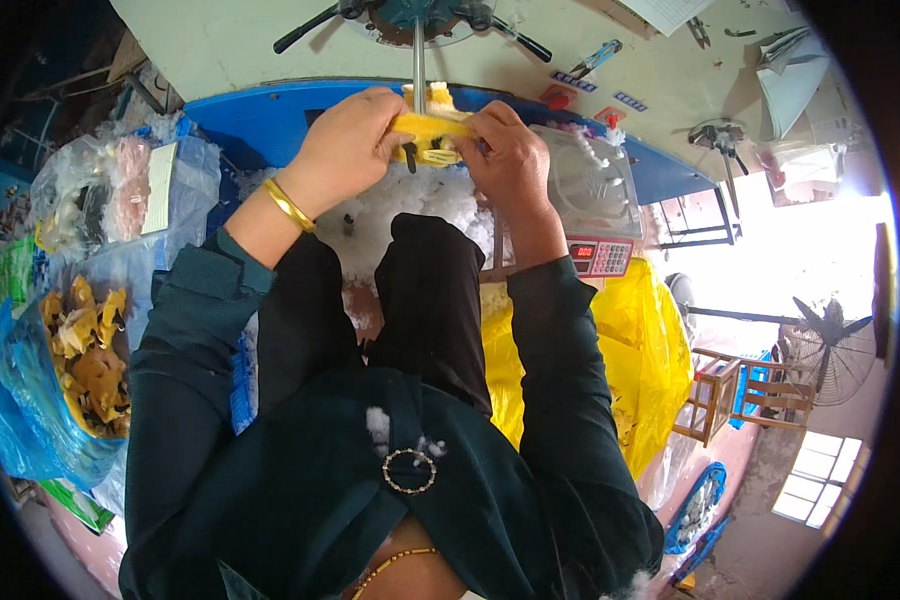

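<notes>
Between my hands is a yellow plush piece [432, 128] with black and white bits on its lower side. It sits at the lower end of a thin metal tube [419, 65] that comes down from the machine at the top. My left hand [350, 140], with a gold bangle on its wrist, pinches the plush's left side. On the other side, my right hand [510, 158] is closed on the right edge, thumb and fingers pressed together. Below them, fluffy white stuffing [438, 198] lies around my knees. How far the tube goes into the plush is hidden.
To the right stands a scale [600, 258] with a red display, beside a yellow plastic bag [645, 350]. At left, a blue bag [30, 400] holds several yellow plush pieces [95, 350]. Blue-handled pliers [596, 58] lie on the table [240, 50]. A fan [825, 345] stands far right.
</notes>
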Motion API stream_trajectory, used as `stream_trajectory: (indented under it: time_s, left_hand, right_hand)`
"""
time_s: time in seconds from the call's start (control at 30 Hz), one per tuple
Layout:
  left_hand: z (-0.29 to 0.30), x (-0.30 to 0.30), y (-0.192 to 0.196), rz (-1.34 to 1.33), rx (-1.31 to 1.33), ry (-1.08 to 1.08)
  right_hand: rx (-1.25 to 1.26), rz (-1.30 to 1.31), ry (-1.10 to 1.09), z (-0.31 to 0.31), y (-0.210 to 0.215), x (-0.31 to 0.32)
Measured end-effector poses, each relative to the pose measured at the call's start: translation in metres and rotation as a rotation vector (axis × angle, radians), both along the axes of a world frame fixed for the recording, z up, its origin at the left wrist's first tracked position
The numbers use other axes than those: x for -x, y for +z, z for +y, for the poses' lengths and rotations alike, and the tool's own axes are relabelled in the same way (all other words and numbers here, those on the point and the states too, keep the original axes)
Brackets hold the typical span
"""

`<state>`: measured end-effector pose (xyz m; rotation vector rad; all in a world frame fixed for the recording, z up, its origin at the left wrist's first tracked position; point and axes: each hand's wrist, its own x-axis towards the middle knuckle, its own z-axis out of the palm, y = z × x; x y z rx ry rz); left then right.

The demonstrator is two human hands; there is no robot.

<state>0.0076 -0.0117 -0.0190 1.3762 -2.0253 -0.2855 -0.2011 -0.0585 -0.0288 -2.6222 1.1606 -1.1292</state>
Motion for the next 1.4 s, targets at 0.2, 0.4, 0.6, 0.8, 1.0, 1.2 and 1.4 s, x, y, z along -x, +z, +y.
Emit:
stream_trajectory:
  time_s: [0.2,0.4,0.6,0.8,1.0,1.2,1.4]
  left_hand:
    - [-0.004,0.005,-0.006,-0.018,0.162,0.053]
    - [-0.053,-0.012,-0.018,0.06,0.216,0.051]
    - [-0.027,0.0,0.009,-0.096,-0.069,0.114]
    - [-0.054,-0.003,-0.019,0.42,-0.337,-0.124]
    - [-0.102,-0.013,0.001,0.131,-0.143,-0.035]
    - [-0.07,-0.001,0.004,0.077,-0.13,-0.024]
    - [-0.026,0.013,0.002,0.087,-0.099,0.018]
  right_hand:
    - [0.05,0.093,-0.116,0.03,0.005,-0.011]
    - [0.073,0.07,-0.217,0.035,-0.001,-0.046]
    - [-0.059,-0.007,-0.121,0.021,-0.012,-0.042]
    - [-0.502,0.179,0.069,0.023,-0.011,-0.008]
    - [-0.832,-0.2,0.077,0.023,0.034,-0.034]
    - [-0.583,-0.149,-0.162,0.031,0.009,-0.038]
    - [-0.556,-0.179,-0.077,0.036,-0.005,-0.032]
